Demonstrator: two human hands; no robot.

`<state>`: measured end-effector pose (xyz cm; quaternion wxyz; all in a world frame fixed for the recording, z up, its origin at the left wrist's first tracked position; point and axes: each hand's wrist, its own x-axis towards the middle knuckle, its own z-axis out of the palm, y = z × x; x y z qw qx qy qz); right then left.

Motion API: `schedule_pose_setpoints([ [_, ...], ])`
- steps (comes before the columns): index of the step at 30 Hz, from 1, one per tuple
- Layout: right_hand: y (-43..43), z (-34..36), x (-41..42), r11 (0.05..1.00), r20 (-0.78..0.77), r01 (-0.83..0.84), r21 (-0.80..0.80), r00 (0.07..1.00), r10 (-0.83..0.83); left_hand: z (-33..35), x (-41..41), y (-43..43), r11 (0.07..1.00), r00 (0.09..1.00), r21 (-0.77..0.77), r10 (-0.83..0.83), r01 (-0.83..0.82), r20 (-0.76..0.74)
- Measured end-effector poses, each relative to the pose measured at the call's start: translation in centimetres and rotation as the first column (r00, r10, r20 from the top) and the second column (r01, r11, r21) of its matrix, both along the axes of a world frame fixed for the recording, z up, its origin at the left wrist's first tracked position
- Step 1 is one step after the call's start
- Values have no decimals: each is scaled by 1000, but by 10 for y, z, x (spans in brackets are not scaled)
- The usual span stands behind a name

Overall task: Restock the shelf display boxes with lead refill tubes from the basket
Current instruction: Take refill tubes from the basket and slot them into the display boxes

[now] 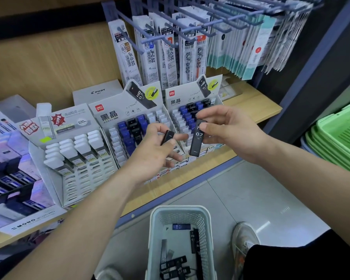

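My left hand (156,148) pinches a small black lead refill tube (167,137) in front of the middle display box (109,118). In my right hand (226,130) hangs a second black tube marked 0.7 (198,138), upright before the right display box (176,98). Both boxes hold rows of blue, black and white tubes. On the floor below stands a pale mesh basket (156,219) with several black tubes and one blue tube (181,226) inside.
A third display box with white tubes (79,146) stands at the left, with more stationery boxes beyond it. Refill packs hang on hooks (170,47) above the shelf. Stacked green baskets (339,136) sit at the right. A shoe (243,239) rests beside the mesh basket.
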<state>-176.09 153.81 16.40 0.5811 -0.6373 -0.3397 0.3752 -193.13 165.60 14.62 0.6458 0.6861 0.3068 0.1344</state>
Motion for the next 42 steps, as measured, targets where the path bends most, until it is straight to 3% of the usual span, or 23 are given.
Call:
schedule_pose_setpoints([
  [6,-4,-1,10,999,6,34,-6,999,-34,-1,-1,3,983,992,131,127,-127,9],
  [12,-6,-6,26,995,69,96,-35,993,-93,-2,3,3,990,995,117,89,-83,-47],
  [16,-12,-7,49,969,264,232,-82,943,-203,-3,9,2,973,989,203,130,-113,-73],
  [21,-22,-22,89,904,532,412,-115,794,-295,-4,17,-3,971,991,223,112,-92,-79],
  [29,-8,-41,102,908,601,376,-187,774,-197,-11,24,-8,974,987,209,111,-85,-113],
  [33,-1,-51,99,918,667,315,-242,741,-79,-14,24,-8,979,987,186,111,-88,-118],
  [42,3,-56,98,914,754,306,-266,657,0,-12,21,-4,988,990,128,104,-92,-94],
])
